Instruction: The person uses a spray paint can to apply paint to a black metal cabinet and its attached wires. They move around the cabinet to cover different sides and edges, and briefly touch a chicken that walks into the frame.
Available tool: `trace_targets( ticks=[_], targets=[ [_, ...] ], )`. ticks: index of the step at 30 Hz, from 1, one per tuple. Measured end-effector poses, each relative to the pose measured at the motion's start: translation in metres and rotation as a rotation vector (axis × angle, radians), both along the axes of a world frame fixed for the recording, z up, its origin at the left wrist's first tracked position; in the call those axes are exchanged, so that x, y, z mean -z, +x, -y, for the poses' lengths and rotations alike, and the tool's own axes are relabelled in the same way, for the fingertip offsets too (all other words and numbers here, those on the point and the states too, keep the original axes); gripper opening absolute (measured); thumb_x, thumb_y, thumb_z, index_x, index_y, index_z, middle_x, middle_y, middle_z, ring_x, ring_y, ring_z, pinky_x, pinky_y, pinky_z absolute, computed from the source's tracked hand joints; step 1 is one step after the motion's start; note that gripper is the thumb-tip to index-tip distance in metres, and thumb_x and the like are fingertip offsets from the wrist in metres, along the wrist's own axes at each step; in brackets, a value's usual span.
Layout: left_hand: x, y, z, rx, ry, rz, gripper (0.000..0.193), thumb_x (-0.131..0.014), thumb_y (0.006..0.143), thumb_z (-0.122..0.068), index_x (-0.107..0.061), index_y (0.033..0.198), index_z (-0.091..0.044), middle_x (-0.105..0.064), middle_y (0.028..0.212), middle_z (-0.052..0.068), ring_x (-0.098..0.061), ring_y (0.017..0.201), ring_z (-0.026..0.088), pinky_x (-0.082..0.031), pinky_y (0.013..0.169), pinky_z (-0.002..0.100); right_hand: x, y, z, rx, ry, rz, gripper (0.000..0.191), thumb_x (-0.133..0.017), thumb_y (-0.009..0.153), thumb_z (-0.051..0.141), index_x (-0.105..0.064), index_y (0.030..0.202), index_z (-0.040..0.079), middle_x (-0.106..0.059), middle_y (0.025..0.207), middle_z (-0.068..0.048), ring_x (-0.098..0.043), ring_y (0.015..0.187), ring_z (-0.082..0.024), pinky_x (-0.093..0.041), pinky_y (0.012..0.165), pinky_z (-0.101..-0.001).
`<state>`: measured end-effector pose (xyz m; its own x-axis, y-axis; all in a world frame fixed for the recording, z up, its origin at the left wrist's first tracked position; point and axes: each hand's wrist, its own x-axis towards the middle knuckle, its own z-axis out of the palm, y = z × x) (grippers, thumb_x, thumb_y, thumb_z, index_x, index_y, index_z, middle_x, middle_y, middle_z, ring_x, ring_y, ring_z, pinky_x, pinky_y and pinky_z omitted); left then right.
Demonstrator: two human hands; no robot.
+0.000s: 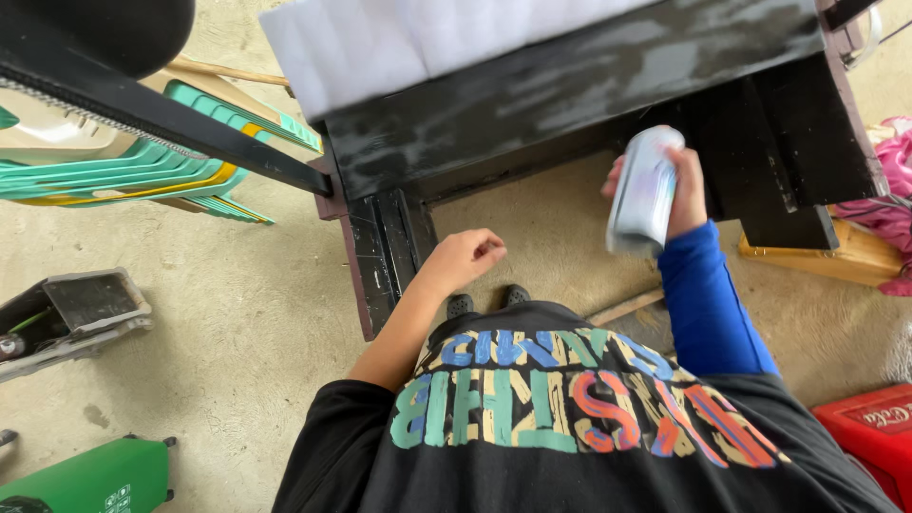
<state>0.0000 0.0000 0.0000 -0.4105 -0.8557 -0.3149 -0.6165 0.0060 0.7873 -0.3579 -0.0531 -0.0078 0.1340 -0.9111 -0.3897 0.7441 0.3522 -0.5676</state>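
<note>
R hand (686, 190) up near the bench's (570, 85) front right, fingers clamped round a white spray can (644, 190) w/ a pale print, can tilted and blurred, held in the air just in front of the black-painted front edge, not touching it. R arm in a blue sleeve (708, 304). L hand (465, 258) bare, fingers curled together in a loose fist holding nothing, hanging beside the bench's front left leg (385, 261), close but apart. Bench is dark wood, paint patchy grey-black on the front board, w/ white foam sheet (380, 38) lying on top at the far left corner. Below: concrete floor (237, 313), dark shoes (489, 302) just under the front edge, thin wooden stick (622, 307) on the floor near the R leg. Left of the bench: stack of teal plastic chairs (142, 161) w/ a black bar (171, 119) crossing in front. Grey open toolbox (76, 313) at far left, green case (95, 480) at bottom left. Right side: red crate (869, 432), pink cloth (893, 180), wooden block (845, 256) under the R leg area.
</note>
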Motion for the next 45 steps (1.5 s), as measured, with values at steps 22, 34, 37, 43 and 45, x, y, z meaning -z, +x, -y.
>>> trace_targets(
  ticks=[22, 34, 37, 43, 45],
  targets=[
    [0.012, 0.310, -0.088, 0.140, -0.031, -0.015, 0.034, -0.068, 0.093, -0.040, -0.074, 0.111, -0.010, -0.078, 0.099, 0.011, -0.076, 0.088, 0.025, -0.059, 0.079, 0.038, 0.014, 0.239, -0.132, 0.023, -0.206, -0.213, 0.058, -0.056, 0.105, 0.055, -0.047, 0.133, 0.005, -0.063, 0.109, -0.021, -0.065, 0.087, -0.030, -0.057, 0.073, -0.0402],
    [0.013, 0.398, -0.063, 0.119, 0.029, 0.031, 0.033, -0.068, 0.093, -0.039, -0.073, 0.111, -0.012, -0.078, 0.096, 0.007, -0.075, 0.088, 0.023, -0.058, 0.078, 0.037, -0.010, 0.301, -0.196, 0.041, -0.128, -0.215, 0.052, -0.062, 0.099, 0.044, -0.051, 0.142, 0.017, -0.061, 0.113, -0.020, -0.066, 0.089, -0.027, -0.060, 0.076, -0.0381],
    [0.020, 0.395, -0.048, 0.152, -0.020, 0.000, 0.032, -0.068, 0.094, -0.038, -0.073, 0.110, -0.012, -0.078, 0.096, 0.007, -0.075, 0.088, 0.023, -0.058, 0.078, 0.037, -0.012, 0.310, -0.203, 0.320, 0.000, -0.083, 0.056, -0.061, 0.102, 0.047, -0.047, 0.134, 0.003, -0.060, 0.109, -0.023, -0.066, 0.088, -0.030, -0.061, 0.075, -0.0390],
    [0.031, 0.388, -0.002, 0.404, 0.009, -0.007, 0.036, -0.069, 0.092, -0.041, -0.072, 0.111, -0.011, -0.077, 0.099, 0.009, -0.074, 0.090, 0.026, -0.057, 0.080, 0.039, -0.003, 0.323, -0.215, 0.261, -0.129, -0.215, 0.061, -0.059, 0.108, 0.048, -0.041, 0.149, 0.006, -0.062, 0.113, -0.021, -0.067, 0.092, -0.030, -0.061, 0.077, -0.0432],
    [0.035, 0.391, 0.019, 0.451, 0.042, 0.049, 0.037, -0.068, 0.091, -0.042, -0.071, 0.113, -0.012, -0.078, 0.099, 0.008, -0.074, 0.092, 0.026, -0.057, 0.082, 0.040, 0.000, 0.338, -0.218, 0.364, -0.080, -0.293, 0.063, -0.056, 0.110, 0.047, -0.037, 0.156, 0.008, -0.062, 0.117, -0.021, -0.068, 0.099, -0.032, -0.061, 0.085, -0.0460]
  ],
)
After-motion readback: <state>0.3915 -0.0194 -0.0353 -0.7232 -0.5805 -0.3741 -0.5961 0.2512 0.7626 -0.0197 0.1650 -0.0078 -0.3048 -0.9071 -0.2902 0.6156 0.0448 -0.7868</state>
